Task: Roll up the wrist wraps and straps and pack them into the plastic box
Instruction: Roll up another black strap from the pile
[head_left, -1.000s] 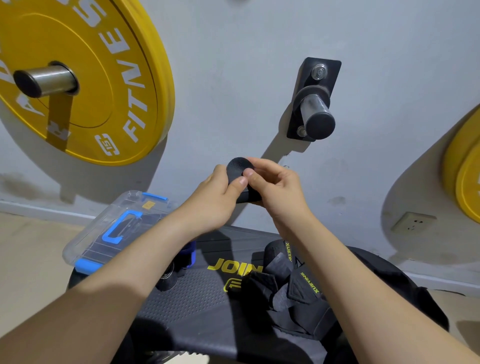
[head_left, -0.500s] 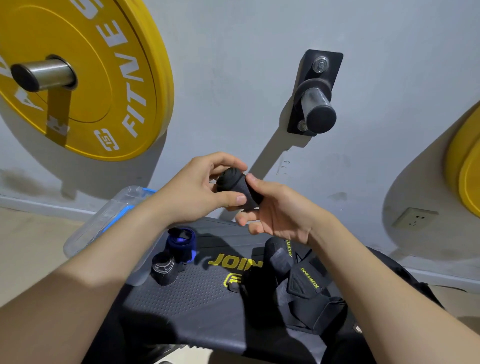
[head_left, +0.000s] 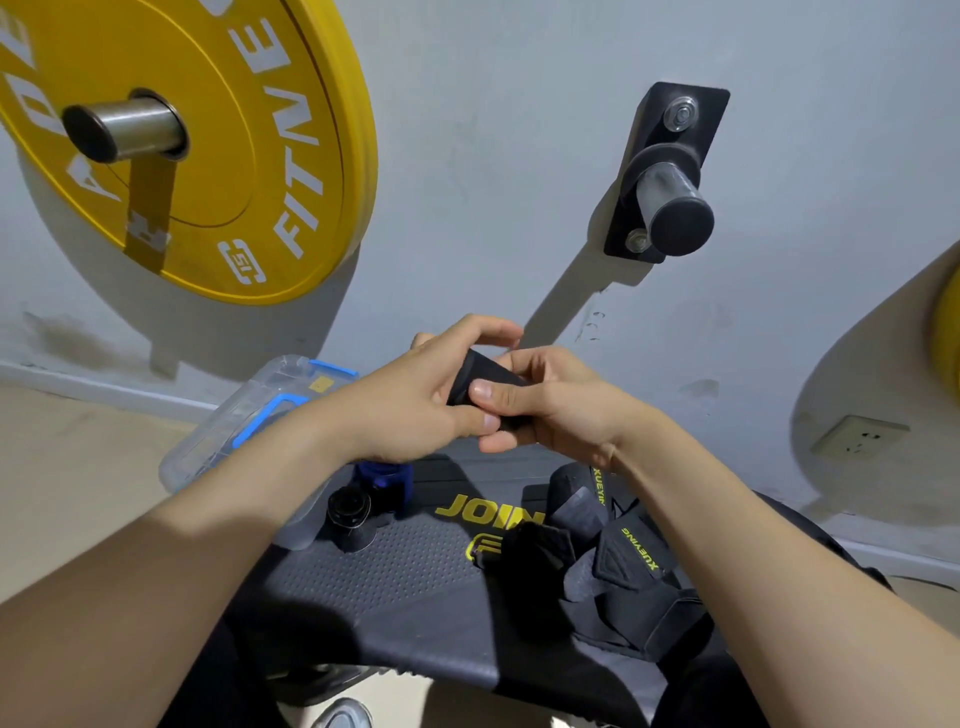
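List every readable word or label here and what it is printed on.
"FITNE", cut off by the frame: round yellow weight plate.
"JOIN", partly covered: black textured bench pad.
"XUEYING", twice: loose black fabric wrist wraps.
Unreadable: small white emblem on the plate.

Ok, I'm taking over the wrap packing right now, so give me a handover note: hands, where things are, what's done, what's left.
Left hand and right hand both grip one black rolled wrap above the bench.
Plastic box sits at the bench's left end.
Done: a blue roll and a small black roll stand beside the box.
Left: roll the loose black pile on the right, then pack every roll into the box.
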